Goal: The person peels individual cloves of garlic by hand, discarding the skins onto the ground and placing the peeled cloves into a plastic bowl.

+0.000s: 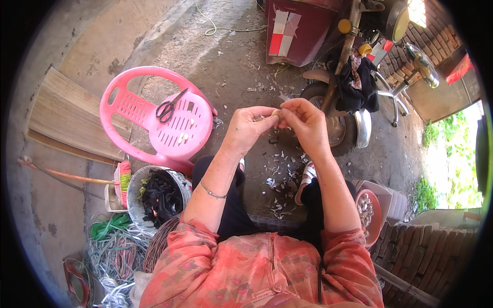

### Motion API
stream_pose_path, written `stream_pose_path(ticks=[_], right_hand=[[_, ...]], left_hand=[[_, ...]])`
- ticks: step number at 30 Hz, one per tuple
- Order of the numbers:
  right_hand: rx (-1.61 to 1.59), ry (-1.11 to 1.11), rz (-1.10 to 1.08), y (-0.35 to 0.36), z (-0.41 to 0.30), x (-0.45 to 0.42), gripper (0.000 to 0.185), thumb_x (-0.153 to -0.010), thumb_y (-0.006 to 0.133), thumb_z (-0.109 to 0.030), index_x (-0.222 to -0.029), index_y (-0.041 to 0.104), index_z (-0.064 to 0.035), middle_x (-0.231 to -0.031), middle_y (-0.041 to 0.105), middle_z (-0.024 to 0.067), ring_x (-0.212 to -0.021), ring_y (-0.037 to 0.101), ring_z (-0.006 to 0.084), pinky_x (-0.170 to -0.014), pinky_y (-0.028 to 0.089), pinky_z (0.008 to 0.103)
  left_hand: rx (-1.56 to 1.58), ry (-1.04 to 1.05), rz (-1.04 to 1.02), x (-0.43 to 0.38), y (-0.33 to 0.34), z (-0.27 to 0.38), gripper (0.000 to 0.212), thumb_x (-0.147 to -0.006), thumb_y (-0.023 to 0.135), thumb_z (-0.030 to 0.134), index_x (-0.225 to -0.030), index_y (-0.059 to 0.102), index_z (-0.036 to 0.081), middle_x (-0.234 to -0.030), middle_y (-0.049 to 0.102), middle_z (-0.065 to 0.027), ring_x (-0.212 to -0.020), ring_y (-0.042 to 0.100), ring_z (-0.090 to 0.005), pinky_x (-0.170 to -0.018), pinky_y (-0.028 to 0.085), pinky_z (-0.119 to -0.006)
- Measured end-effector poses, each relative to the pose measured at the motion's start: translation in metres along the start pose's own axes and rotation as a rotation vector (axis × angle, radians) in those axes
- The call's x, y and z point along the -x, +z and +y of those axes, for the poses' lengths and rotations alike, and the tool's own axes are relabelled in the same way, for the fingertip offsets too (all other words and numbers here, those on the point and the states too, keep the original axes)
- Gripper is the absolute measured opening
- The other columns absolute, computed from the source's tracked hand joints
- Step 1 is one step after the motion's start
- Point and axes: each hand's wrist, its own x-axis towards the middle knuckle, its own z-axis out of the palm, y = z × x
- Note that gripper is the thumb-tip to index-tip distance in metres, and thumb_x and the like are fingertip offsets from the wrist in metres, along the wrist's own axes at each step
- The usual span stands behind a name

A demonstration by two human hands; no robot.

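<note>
In front of me, above the ground, my left hand (248, 125) pinches a small garlic clove (275, 112) between thumb and fingers. The thumb and fingertips of my right hand (306, 121) meet the same clove from the other side. More pale bits show inside my curled left fingers, partly hidden. To the left stands a pink plastic chair (157, 158), with several peeled cloves (186, 136) and dark-handled scissors (166, 111) on its seat. By my right elbow, an orange bowl (377, 210) holds unpeeled garlic (364, 211). Papery garlic skins (279, 173) litter the ground between my feet.
Left of my knees are a bucket (134, 192) of black scraps, a broom (124, 181) and tangled plastic strapping (115, 246). Wooden boards (73, 115) lean at the far left. Ahead to the right, a three-wheeled vehicle's front wheel (339, 133) stands near my right hand.
</note>
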Motion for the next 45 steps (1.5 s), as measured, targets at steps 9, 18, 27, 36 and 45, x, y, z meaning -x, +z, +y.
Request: stream_pose_path(ticks=[9, 18, 27, 36, 45], right_hand=[[-0.011, 0.123, -0.032, -0.003, -0.004, 0.0, 0.015, -0.094, 0.065, -0.012, -0.096, 0.064, 0.0031, -0.079, 0.066, 0.0032, -0.064, 0.06, 0.0077, -0.06, 0.049, 0.0216], [-0.088, 0.295, -0.06, -0.008, 0.003, -0.002, 0.021, -0.093, 0.067, -0.018, -0.097, 0.064, 0.0027, -0.077, 0.065, 0.004, -0.062, 0.062, 0.0106, -0.057, 0.051, 0.0235], [-0.318, 0.412, -0.091, -0.015, 0.006, -0.006, 0.019, -0.09, 0.068, -0.009, -0.1, 0.063, 0.0059, -0.082, 0.065, 0.0097, -0.067, 0.063, 0.0152, -0.061, 0.058, 0.0305], [-0.366, 0.422, -0.091, -0.017, 0.01, -0.007, 0.015, -0.09, 0.067, -0.005, -0.1, 0.064, 0.0054, -0.082, 0.065, 0.0109, -0.067, 0.063, 0.0154, -0.062, 0.059, 0.032], [-0.386, 0.436, -0.082, -0.016, 0.007, -0.007, 0.018, -0.091, 0.066, -0.008, -0.103, 0.064, 0.0057, -0.083, 0.066, 0.0094, -0.069, 0.063, 0.0143, -0.063, 0.058, 0.0315]], left_hand=[[-0.249, 0.186, 0.15, -0.002, 0.003, -0.008, 0.021, -0.09, 0.069, 0.012, -0.107, 0.073, 0.001, -0.079, 0.067, -0.0003, -0.067, 0.054, -0.0042, -0.059, 0.042, -0.02], [-0.612, 0.556, 0.165, -0.005, 0.005, -0.016, 0.024, -0.086, 0.067, -0.002, -0.109, 0.072, 0.004, -0.084, 0.065, -0.0079, -0.074, 0.062, -0.0143, -0.067, 0.049, -0.026], [-0.631, 0.607, 0.184, -0.007, 0.003, -0.016, 0.023, -0.085, 0.068, -0.002, -0.106, 0.074, 0.005, -0.089, 0.068, -0.0076, -0.079, 0.065, -0.0161, -0.07, 0.052, -0.026], [-0.663, 0.651, 0.196, -0.009, 0.004, -0.017, 0.023, -0.084, 0.069, -0.002, -0.105, 0.074, 0.006, -0.092, 0.068, -0.007, -0.081, 0.066, -0.0164, -0.071, 0.052, -0.026], [-0.662, 0.677, 0.232, -0.011, 0.004, -0.02, 0.022, -0.083, 0.071, -0.001, -0.104, 0.074, 0.005, -0.093, 0.067, -0.0069, -0.083, 0.065, -0.0168, -0.072, 0.052, -0.026]])
